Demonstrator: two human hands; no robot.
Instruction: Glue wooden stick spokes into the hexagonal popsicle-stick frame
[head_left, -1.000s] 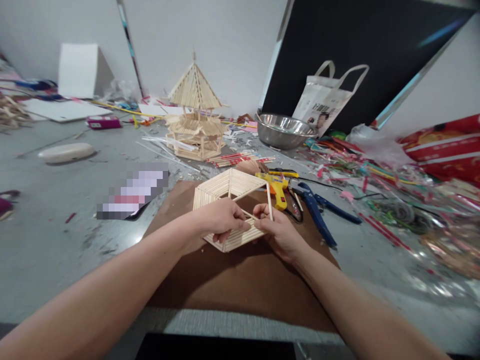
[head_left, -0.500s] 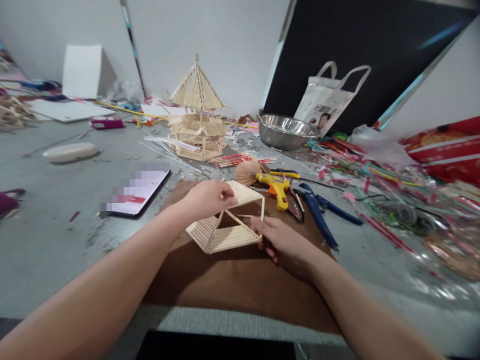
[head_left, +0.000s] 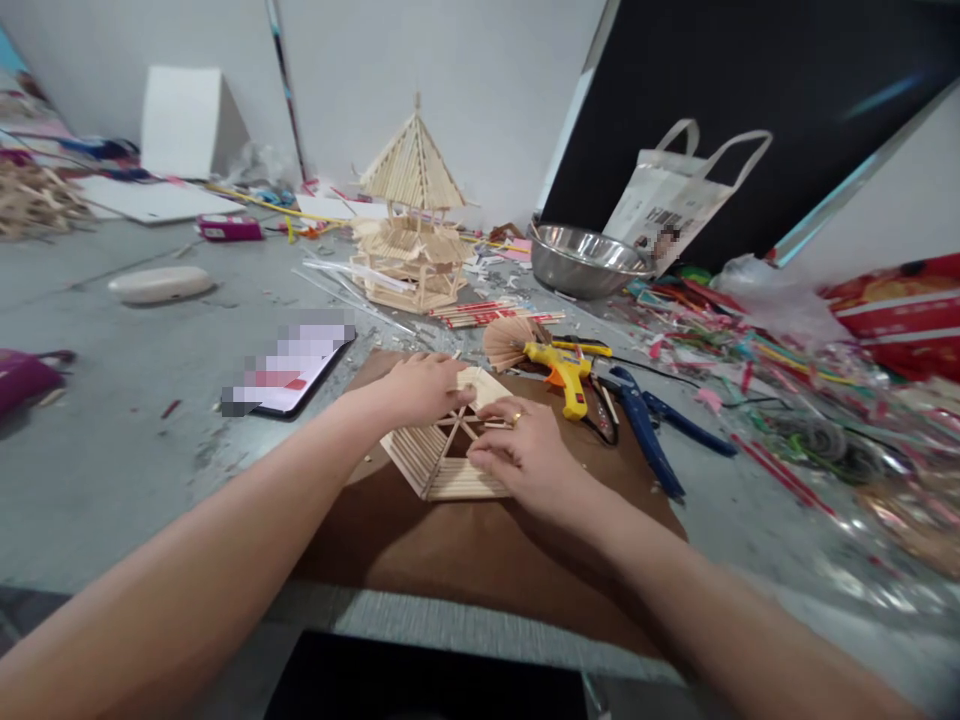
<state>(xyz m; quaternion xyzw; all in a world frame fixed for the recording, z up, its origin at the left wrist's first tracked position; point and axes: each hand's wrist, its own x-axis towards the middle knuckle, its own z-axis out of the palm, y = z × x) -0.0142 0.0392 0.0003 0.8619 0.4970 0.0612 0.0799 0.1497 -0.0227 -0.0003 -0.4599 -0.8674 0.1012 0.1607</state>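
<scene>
A flat six-sided roof frame of thin wooden sticks (head_left: 416,452) lies on a brown board (head_left: 480,560). Its outer panels are rows of sticks; spokes cross at the open centre. My left hand (head_left: 424,390) is closed over the upper left panel, fingers across it and thumb near the inner edge. Over the right side rests my right hand (head_left: 534,455), ring on one finger, its thumb and fingers spread apart and touching the sticks. That hand hides the right part of the frame. A yellow glue gun (head_left: 568,378) and blue-handled cutters (head_left: 649,440) lie to the right.
Behind the board stands a stick pavilion model (head_left: 412,220). A steel bowl (head_left: 589,265) and a white tote bag (head_left: 675,195) are farther right, with heaped scraps (head_left: 795,400) nearby. A phone (head_left: 300,370) lies left of the board, a white oval object (head_left: 161,285) beyond it.
The stick frame, tilted up before, now lies flatter on the board. My right hand has shifted from its right edge to over its inner part. My left hand stays at the upper left.
</scene>
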